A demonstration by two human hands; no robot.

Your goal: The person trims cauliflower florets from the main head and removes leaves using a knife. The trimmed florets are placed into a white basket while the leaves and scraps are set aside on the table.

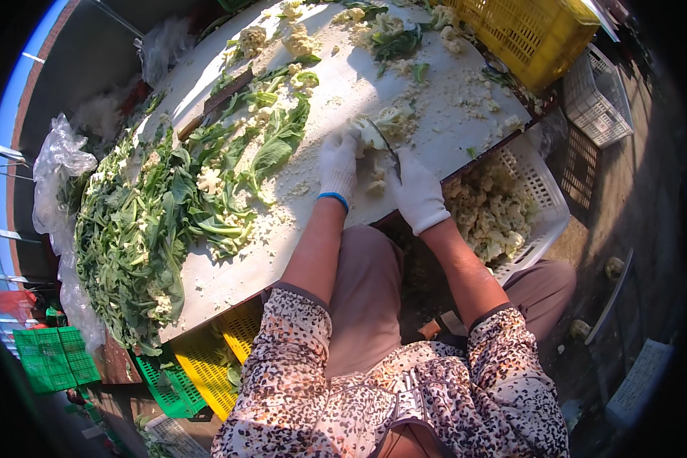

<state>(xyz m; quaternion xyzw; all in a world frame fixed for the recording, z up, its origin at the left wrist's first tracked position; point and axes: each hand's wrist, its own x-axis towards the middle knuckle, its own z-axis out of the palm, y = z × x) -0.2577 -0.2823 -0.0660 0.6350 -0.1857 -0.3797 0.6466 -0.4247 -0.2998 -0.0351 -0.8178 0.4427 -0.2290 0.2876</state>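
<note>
A white knit glove with a blue cuff covers my left hand [338, 163], whose fingers hold a pale cauliflower piece [371, 135] over the white tabletop [297, 212]. My right hand [419, 192], also gloved in white, grips a knife [385, 139] with a thin curved blade. The blade lies against the cauliflower piece, its tip pointing away to the upper left. More cut cauliflower florets [398, 119] lie just beyond the blade. Small florets [376, 184] rest on the table between my hands. My fingertips are partly hidden.
Cauliflower leaves [143, 246] are heaped at the left, with a wooden-handled long blade [227, 93] beside them. A white plastic crate [541, 189] of florets stands below the table edge at my right. A yellow crate [521, 37] sits at the far right corner.
</note>
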